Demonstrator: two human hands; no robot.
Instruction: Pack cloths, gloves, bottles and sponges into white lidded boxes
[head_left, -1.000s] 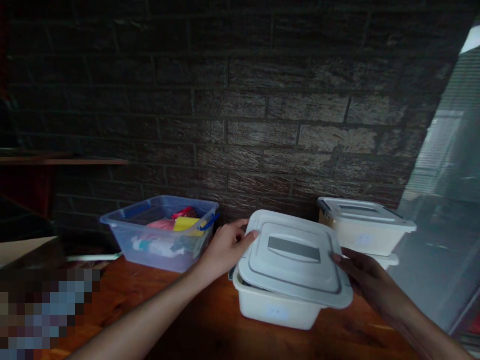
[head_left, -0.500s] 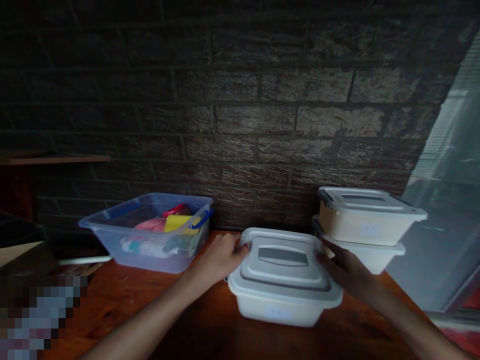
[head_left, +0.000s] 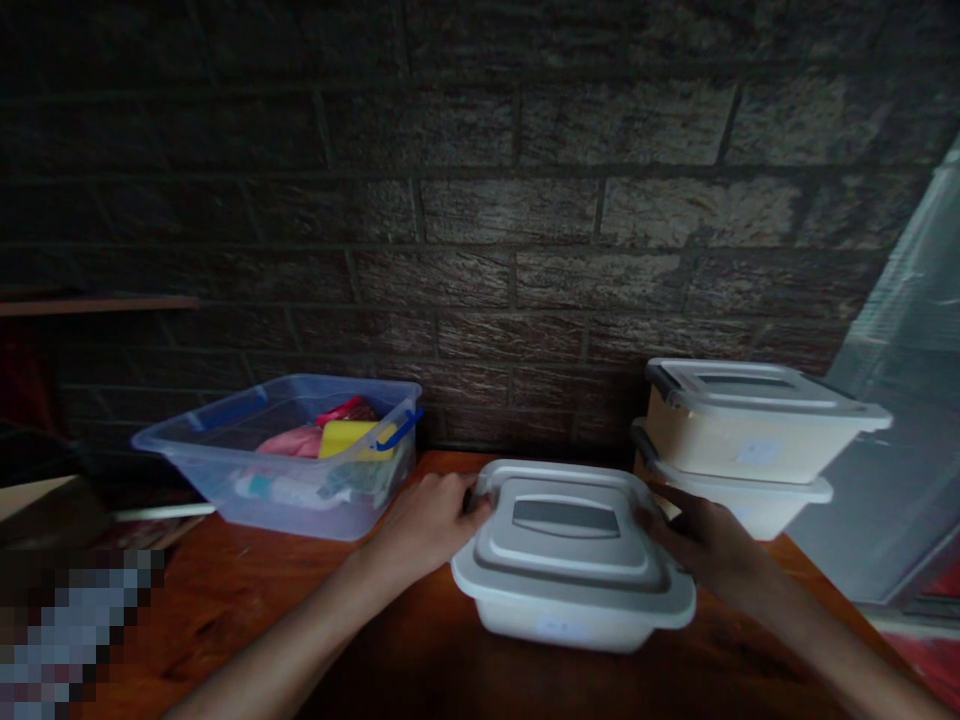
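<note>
A white lidded storage box (head_left: 566,605) with a grey panel on its lid sits upright on the wooden table. My left hand (head_left: 439,515) is closed at the box's left side, its thumb on the lid's edge and the other fingers curled out of sight. On the opposite side my right hand (head_left: 701,535) grips the lid's right edge, with its thumb near the top surface and fingers partly hidden. The lid appears seated on the box all round the visible rim.
Left on the wooden table (head_left: 217,600) stands a clear plastic bin (head_left: 277,505) with blue handles, holding a yellow item (head_left: 352,440) and pink items. Two stacked white boxes (head_left: 757,440) with lids stand at the right. Behind rises a dark brick wall (head_left: 465,220).
The view has shifted slightly, bringing the box and hands a little closer. Both hands stay at the box's sides, and the lid looks the same.
</note>
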